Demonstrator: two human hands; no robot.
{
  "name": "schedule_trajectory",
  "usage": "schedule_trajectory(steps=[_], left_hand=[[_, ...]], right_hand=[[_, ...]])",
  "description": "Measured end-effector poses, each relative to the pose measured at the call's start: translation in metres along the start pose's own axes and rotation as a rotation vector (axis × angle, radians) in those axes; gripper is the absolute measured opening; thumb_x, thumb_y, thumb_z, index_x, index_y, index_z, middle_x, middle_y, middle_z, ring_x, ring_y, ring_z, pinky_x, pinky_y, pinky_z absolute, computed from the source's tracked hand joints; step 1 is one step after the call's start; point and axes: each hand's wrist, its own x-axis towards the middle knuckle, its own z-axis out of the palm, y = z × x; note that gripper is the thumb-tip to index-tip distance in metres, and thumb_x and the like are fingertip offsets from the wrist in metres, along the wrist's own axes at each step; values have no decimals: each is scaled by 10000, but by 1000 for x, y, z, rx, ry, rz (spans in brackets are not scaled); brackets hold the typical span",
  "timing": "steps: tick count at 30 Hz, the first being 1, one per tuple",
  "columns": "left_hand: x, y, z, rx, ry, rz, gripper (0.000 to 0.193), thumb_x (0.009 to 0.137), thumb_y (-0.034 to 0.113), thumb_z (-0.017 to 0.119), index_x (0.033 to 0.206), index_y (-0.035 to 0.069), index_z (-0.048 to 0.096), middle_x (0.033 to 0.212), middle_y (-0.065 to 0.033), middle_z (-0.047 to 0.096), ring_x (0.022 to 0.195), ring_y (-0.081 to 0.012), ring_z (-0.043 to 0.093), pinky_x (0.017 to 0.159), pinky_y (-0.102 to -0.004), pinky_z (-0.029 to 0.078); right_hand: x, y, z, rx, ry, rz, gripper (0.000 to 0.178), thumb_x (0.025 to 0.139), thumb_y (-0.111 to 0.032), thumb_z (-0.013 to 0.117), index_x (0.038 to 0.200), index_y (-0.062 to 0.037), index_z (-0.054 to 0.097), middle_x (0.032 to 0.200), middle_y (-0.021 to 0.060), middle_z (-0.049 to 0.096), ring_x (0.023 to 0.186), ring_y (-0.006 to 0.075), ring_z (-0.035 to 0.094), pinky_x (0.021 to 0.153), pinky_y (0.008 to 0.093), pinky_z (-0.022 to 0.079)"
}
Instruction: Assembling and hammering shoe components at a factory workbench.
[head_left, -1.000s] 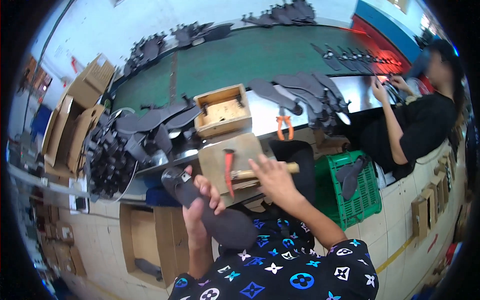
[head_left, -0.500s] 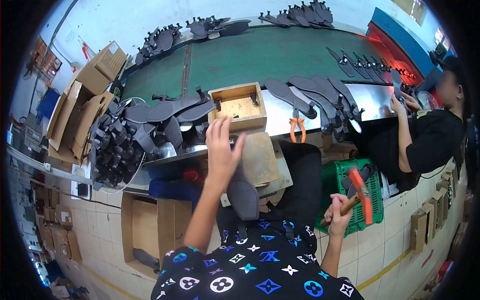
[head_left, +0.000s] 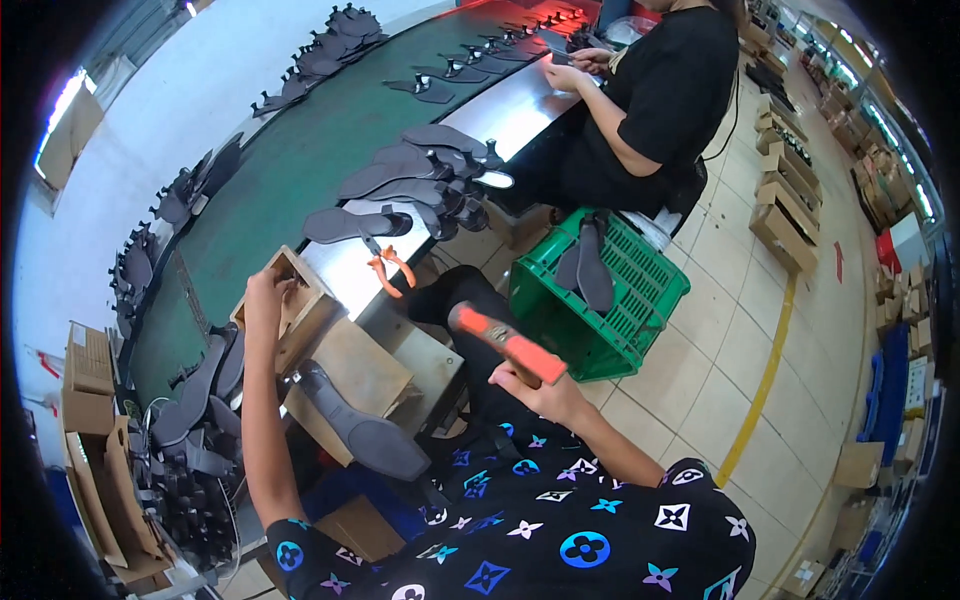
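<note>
My left hand (head_left: 268, 292) reaches over the near-left rim of a small wooden box (head_left: 313, 310), its fingers bent down inside. Dark small pieces lie by the fingertips; whether they hold one is too small to make out. In my right hand (head_left: 545, 392) is a hammer (head_left: 510, 345) with a red-orange head, gripped by its wooden handle and held in front of my body. Between my arms, a dark grey shoe sole (head_left: 370, 430) lies tilted across the edge of a tan work pad (head_left: 358, 362), its narrow end nearest the box.
Orange-handled pliers (head_left: 392, 272) lie on the metal bench edge beside a heap of heeled soles (head_left: 400, 180). A green crate (head_left: 640, 300) with a pair of soles stands right. Beyond it sits a co-worker (head_left: 670, 100) in black. Piled dark heels (head_left: 195, 510) and cartons (head_left: 95, 480) stand left.
The whole view has turned to the right. My left hand, spread open near the box before, has gone into it with bent fingers. The hammer's head now tilts across toward the pad.
</note>
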Motion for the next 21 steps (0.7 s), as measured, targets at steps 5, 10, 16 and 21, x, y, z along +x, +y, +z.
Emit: schedule_trajectory(steps=[5, 10, 16, 21], left_hand=[[-42, 19, -20, -287, 2, -309, 257, 940, 208, 641, 978, -37, 709, 696, -119, 648, 574, -140, 587, 535, -302, 474], [-69, 134, -77, -1111, 204, -400, 232, 962, 182, 629, 998, -25, 727, 800, -43, 694, 642, -80, 613, 576, -222, 493], [-97, 157, -76, -830, 387, -421, 212, 936, 175, 658, 984, -23, 714, 791, -64, 706, 682, -105, 661, 607, -250, 513], [-54, 94, -39, -351, 385, -279, 160, 862, 96, 658, 965, -24, 684, 930, -200, 692, 829, -332, 680, 750, -393, 526]], right_hand=[[16, -16, 8, -155, -128, -175, 227, 866, -152, 744, 1028, 3, 710, 818, 156, 724, 725, 229, 731, 646, 301, 544], [49, -33, 23, 53, -144, -162, 194, 919, -124, 685, 1034, 30, 711, 833, 65, 725, 743, 138, 700, 689, 264, 550], [89, -84, 49, 201, -122, -164, 240, 966, -118, 613, 1153, 29, 644, 584, -34, 513, 442, 15, 413, 403, 183, 307], [81, -60, 19, 392, -38, -190, 190, 964, -71, 567, 1083, 52, 651, 541, -50, 456, 415, 20, 363, 400, 200, 294]])
